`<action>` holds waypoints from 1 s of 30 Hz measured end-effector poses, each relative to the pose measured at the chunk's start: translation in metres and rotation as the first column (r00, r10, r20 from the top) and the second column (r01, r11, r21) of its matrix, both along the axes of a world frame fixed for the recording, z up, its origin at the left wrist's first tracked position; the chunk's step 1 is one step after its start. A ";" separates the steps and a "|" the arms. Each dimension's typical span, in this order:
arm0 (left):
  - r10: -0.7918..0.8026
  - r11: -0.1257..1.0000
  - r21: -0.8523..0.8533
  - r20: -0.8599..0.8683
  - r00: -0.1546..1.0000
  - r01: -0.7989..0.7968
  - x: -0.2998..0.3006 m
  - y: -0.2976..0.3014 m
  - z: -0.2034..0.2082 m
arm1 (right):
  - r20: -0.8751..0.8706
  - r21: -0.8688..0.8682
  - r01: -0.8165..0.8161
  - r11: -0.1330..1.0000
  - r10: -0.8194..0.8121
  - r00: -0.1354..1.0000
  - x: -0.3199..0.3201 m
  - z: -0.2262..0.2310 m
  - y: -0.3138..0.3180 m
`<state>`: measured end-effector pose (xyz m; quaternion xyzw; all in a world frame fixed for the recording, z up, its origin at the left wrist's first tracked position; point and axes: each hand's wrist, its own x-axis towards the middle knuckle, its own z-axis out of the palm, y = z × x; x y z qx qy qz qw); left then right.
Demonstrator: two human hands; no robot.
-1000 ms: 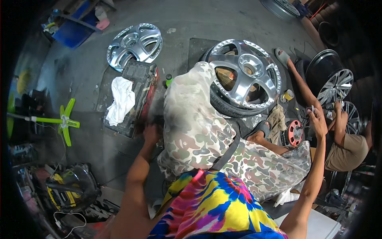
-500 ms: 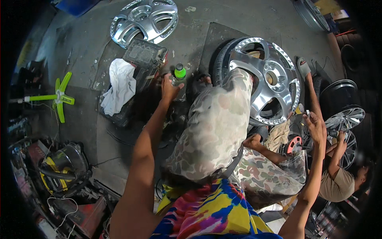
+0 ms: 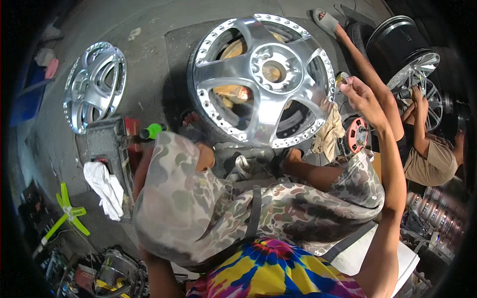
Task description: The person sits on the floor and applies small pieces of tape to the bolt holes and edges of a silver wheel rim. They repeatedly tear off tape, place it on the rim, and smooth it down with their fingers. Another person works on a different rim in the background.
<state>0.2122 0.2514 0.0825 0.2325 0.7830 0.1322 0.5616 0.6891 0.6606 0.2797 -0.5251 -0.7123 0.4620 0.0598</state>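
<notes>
A large chrome wheel rim (image 3: 263, 79) lies on a tyre on the floor in front of my knees, which are in camouflage shorts (image 3: 198, 208). My right hand (image 3: 365, 97) is raised at the rim's right edge, and its fingers pinch a small yellowish piece (image 3: 342, 78). My left forearm runs up beside my left knee toward a green-capped bottle (image 3: 150, 131). My left hand itself is hidden behind the knee, so its grip does not show.
A second chrome rim (image 3: 94, 87) lies at far left, above a grey tool tray (image 3: 107, 144) and a white rag (image 3: 104, 186). A green cross wrench (image 3: 69, 213) lies lower left. Another person (image 3: 427, 154) sits at right by a spoked wheel (image 3: 417, 74). An orange disc (image 3: 357, 135) and tan cloth (image 3: 330, 134) lie beside the rim.
The view has swung closer to the big rim. My left arm has dropped behind my knee by the green-capped bottle. My right hand has risen to the rim's right edge.
</notes>
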 end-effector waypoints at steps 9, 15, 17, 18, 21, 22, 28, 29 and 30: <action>0.079 0.871 0.468 0.170 0.982 -0.151 -0.023 0.257 0.040 | 0.159 0.113 0.288 0.951 -0.304 0.939 0.068 -0.108 0.035; 0.047 0.915 0.358 0.358 0.933 -0.184 -0.027 0.300 0.014 | 0.057 -0.261 0.351 0.899 -0.349 0.935 0.063 -0.110 0.000; 0.006 0.933 0.334 0.359 0.933 -0.134 -0.029 0.310 0.010 | 0.106 -0.200 0.342 0.918 -0.327 0.939 0.057 -0.105 -0.002; -0.001 0.928 0.347 0.376 0.927 -0.139 -0.029 0.312 0.012 | 0.133 -0.160 0.328 0.931 -0.309 0.942 0.055 -0.103 -0.002; 0.026 0.888 0.432 0.297 0.954 -0.159 -0.030 0.317 0.015 | 0.182 -0.227 0.348 0.910 -0.312 0.933 0.054 -0.104 -0.009; 0.034 0.872 0.468 0.235 0.971 -0.144 -0.035 0.321 0.008 | 0.192 -0.279 0.373 0.885 -0.329 0.925 0.054 -0.108 -0.013; 0.088 0.902 0.414 0.105 0.991 -0.124 -0.040 0.301 0.025 | 0.094 -0.261 0.392 0.882 -0.381 0.920 0.030 -0.114 -0.006; 0.075 0.912 0.395 0.091 0.993 -0.105 -0.037 0.291 0.030 | 0.073 -0.189 0.409 0.893 -0.403 0.912 0.030 -0.120 0.001; 0.093 0.915 0.383 0.112 0.989 -0.130 -0.032 0.284 0.028 | 0.110 -0.189 0.387 0.903 -0.372 0.922 0.032 -0.115 0.019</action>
